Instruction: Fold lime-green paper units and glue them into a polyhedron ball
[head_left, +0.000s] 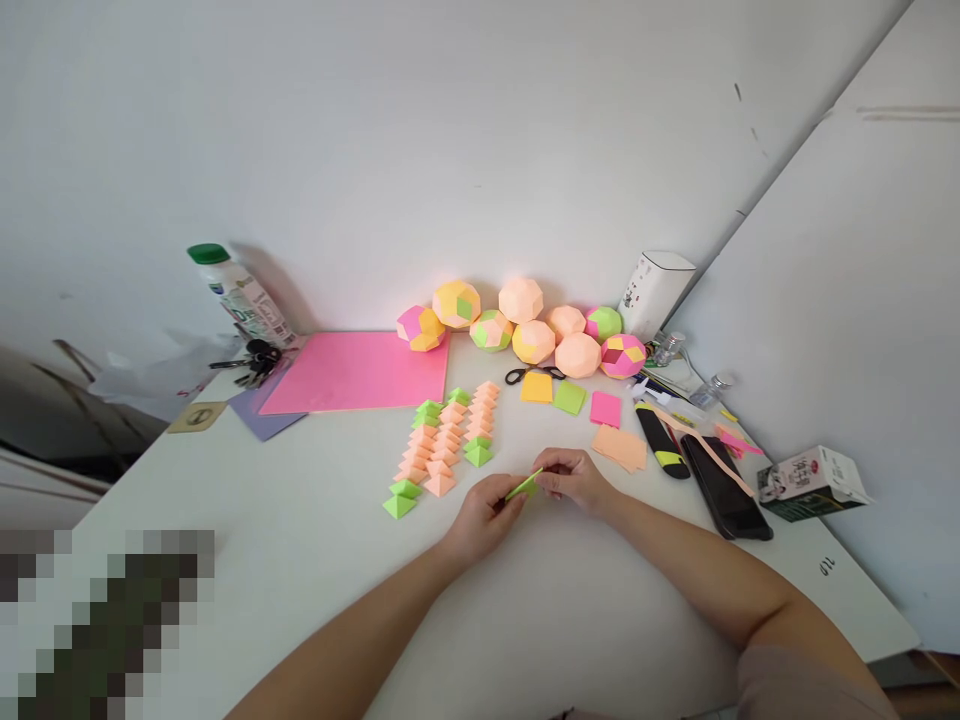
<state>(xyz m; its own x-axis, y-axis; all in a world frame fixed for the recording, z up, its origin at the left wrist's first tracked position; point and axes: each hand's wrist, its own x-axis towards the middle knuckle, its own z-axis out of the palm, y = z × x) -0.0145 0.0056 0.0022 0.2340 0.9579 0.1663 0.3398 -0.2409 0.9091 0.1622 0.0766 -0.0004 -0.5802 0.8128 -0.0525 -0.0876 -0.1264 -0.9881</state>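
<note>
Between my two hands is a small piece of green paper [525,486], seen nearly edge-on and apparently folded. My left hand [484,515] is closed on its left end, thumb against the near side. The fingers of my right hand [571,477] pinch its right end. To the left of my hands lie three rows of folded paper units [439,478], peach and green, overlapping one another. Beyond my right hand are a stack of green paper squares [570,397], a yellow stack [536,387], a pink stack [606,408] and loose peach sheets [620,447].
Several faceted paper balls [534,342] sit along the wall, with black scissors [517,377] before them. A pink board [360,372], bottle [244,295] and keys [259,360] lie left. On the right are a cutter [661,440], phone [724,485] and milk carton [814,483].
</note>
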